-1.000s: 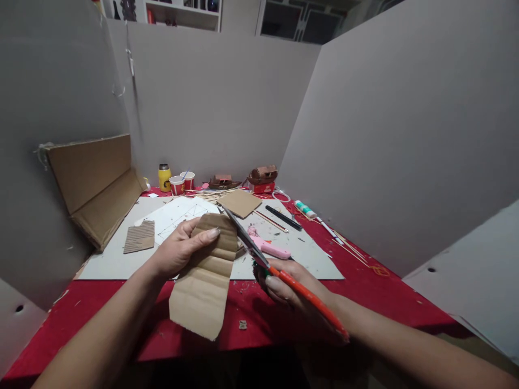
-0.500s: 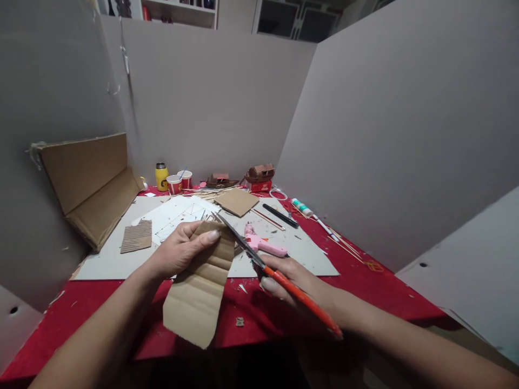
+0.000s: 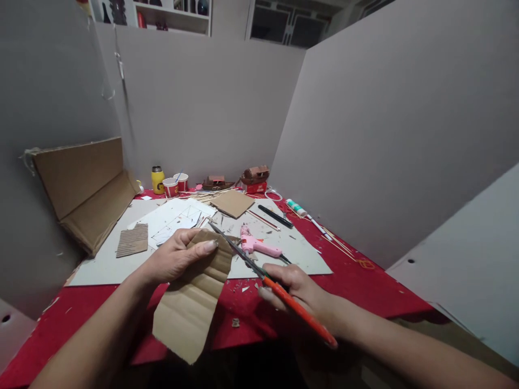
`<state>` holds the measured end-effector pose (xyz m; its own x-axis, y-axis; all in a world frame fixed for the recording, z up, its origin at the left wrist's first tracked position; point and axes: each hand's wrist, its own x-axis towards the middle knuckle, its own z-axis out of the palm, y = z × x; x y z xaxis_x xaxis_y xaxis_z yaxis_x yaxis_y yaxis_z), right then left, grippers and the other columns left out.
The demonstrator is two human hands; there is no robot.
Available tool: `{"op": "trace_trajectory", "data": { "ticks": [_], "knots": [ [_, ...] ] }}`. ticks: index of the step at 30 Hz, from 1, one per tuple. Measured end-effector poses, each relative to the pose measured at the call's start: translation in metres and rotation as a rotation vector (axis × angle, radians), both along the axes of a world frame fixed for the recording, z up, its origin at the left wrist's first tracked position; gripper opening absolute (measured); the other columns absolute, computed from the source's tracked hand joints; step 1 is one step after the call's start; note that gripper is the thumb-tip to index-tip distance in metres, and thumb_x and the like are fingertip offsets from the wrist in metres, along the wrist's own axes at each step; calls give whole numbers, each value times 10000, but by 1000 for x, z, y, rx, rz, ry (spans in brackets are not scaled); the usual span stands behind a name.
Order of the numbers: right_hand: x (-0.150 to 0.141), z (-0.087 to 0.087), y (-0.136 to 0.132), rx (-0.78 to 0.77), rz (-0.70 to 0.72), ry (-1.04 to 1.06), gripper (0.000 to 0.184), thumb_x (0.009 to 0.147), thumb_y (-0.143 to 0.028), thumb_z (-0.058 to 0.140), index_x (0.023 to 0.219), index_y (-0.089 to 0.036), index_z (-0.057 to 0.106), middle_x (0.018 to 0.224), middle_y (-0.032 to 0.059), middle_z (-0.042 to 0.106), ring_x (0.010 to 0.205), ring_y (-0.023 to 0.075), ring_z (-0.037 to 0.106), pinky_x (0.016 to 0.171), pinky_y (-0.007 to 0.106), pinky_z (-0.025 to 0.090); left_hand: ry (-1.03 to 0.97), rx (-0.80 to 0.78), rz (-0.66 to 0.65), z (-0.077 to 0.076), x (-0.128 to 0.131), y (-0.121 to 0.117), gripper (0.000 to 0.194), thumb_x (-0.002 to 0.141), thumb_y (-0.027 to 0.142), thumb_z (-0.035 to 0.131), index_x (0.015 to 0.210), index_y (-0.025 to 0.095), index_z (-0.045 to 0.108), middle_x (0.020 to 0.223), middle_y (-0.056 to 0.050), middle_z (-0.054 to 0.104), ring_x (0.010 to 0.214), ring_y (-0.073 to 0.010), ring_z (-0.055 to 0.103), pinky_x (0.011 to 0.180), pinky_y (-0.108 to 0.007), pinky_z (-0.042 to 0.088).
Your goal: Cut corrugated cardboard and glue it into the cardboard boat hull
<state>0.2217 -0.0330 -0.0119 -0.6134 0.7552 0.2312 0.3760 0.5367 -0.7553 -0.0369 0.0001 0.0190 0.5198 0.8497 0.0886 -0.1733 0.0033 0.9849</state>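
My left hand (image 3: 182,254) pinches the upper left part of a creased brown piece of cardboard (image 3: 190,313), thumb on its face. The piece hangs tilted over the table's front edge. In my right hand (image 3: 292,286) is a pair of scissors (image 3: 298,310) with orange-red handles, my fingers wrapped round the grips. Their blades point up and left along the cardboard's upper right edge; how far they are parted is hard to see. Behind the blades a pink glue gun (image 3: 261,247) lies on the grey board (image 3: 97,273).
A ridged cardboard scrap (image 3: 133,240), a drawn-on paper (image 3: 178,219), a flat cardboard square (image 3: 232,203) and a black cutter-like tool (image 3: 275,216) lie on the board. Behind stand a yellow bottle (image 3: 158,181), paper cups (image 3: 171,188) and model boats (image 3: 255,175). Folded cardboard (image 3: 87,189) leans left.
The cardboard has swung, its lower end going down and left. The scissors have shifted slightly left and down with my right hand. The whole view has drifted a little.
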Motion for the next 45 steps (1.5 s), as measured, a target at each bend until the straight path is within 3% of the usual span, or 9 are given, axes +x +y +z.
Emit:
{"op": "trace_trajectory", "data": {
  "ticks": [6,11,18,23,32,45],
  "knots": [
    [-5,0,0,43,-105,187,350,903,-461,502,673,-219,396,553,-62,361,479,95,297,448,241,286,-59,-10,93,5,0,2,208,750,363,746,842,177,737,725,-11,721,630,-115,631,609,-201,482],
    [-9,-2,1,-105,-226,315,427,900,-579,470,675,-230,370,526,-62,353,466,101,305,434,241,285,-112,13,159,8,1,5,230,747,339,747,904,170,747,761,-32,746,675,-139,660,647,-217,505],
    [-11,-1,8,77,-41,106,444,940,-601,320,743,-215,420,645,-1,473,577,145,407,550,275,395,-154,63,188,1,0,8,230,803,341,702,966,182,733,870,-43,756,774,-158,685,742,-251,532],
    [-17,1,6,143,-26,22,330,939,-510,422,879,-198,515,786,35,554,754,194,513,744,320,453,-191,69,165,-3,1,9,239,824,328,684,1023,201,725,916,-44,757,815,-171,691,807,-290,530],
    [-15,-3,6,120,-55,-15,284,945,-446,445,847,-194,532,760,30,578,692,175,506,677,296,453,-178,66,157,-2,4,8,248,819,338,687,1018,195,720,891,-45,757,779,-164,688,747,-267,533],
    [-18,-5,4,-18,-112,48,328,945,-418,466,697,-214,399,653,-36,384,580,119,346,532,255,327,-184,27,159,-3,7,8,248,798,364,702,954,172,704,838,-45,759,721,-176,699,689,-265,539]
  ]
}}
